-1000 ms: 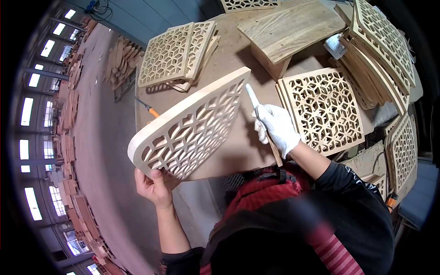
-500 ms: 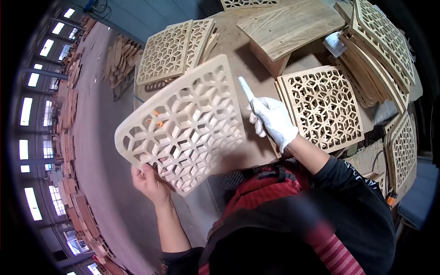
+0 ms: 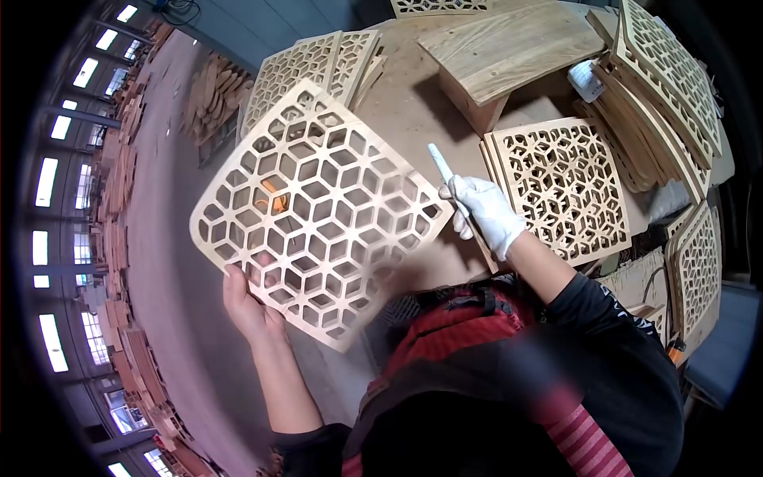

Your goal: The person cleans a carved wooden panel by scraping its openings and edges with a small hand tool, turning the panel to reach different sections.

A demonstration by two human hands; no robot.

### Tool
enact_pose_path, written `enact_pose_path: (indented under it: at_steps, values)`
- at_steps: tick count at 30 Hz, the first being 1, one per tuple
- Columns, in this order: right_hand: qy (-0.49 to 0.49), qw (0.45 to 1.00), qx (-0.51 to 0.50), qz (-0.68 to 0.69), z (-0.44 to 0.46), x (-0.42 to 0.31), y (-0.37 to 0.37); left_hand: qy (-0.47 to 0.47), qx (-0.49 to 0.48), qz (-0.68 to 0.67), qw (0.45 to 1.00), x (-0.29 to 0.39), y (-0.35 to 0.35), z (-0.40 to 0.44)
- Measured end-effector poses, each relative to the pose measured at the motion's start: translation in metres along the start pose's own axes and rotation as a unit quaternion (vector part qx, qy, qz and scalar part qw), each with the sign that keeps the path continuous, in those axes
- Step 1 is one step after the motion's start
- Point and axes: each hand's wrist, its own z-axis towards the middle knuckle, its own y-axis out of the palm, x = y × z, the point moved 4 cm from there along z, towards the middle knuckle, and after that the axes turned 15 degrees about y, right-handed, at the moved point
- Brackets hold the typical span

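Bare, my left hand [image 3: 253, 312] grips the lower left edge of a pale wooden lattice panel [image 3: 320, 193], its thumb on the near face. The panel is raised with its face toward me, and an orange tool shows through its holes. White-gloved, my right hand [image 3: 486, 213] is closed around a thin stick [image 3: 439, 162] with a whitish wrapped upper end. The gloved fingers are beside the panel's right corner; whether they touch it I cannot tell. Right of the glove lies a stack of lattice panels [image 3: 566, 191].
More lattice panels [image 3: 296, 65] lie at the table's back left. A wooden bench-like block [image 3: 513, 49] stands at the back. Curved pieces and leaning panels [image 3: 671, 75] line the right side. Stacked wood [image 3: 213, 99] is on the floor beyond the table.
The panel has turned from a steep slant to face me, and its right corner is now near my gloved hand. My right hand still holds the stick.
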Motion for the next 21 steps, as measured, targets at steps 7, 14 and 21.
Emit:
enact_pose_path:
  at_steps: [7,14,21]
  values:
    - [0.012,0.997,-0.055,0.059,-0.017,-0.017,-0.002,-0.143,0.078,-0.054,0.985,-0.031,-0.023,0.008]
    - [0.008,0.996,-0.047,0.070,-0.030,-0.025,0.001,-0.225,0.069,-0.107,0.966,-0.040,-0.036,0.014]
    - [-0.015,0.996,-0.041,0.075,-0.041,-0.036,0.005,-0.280,0.050,-0.125,0.951,-0.043,-0.035,0.014]
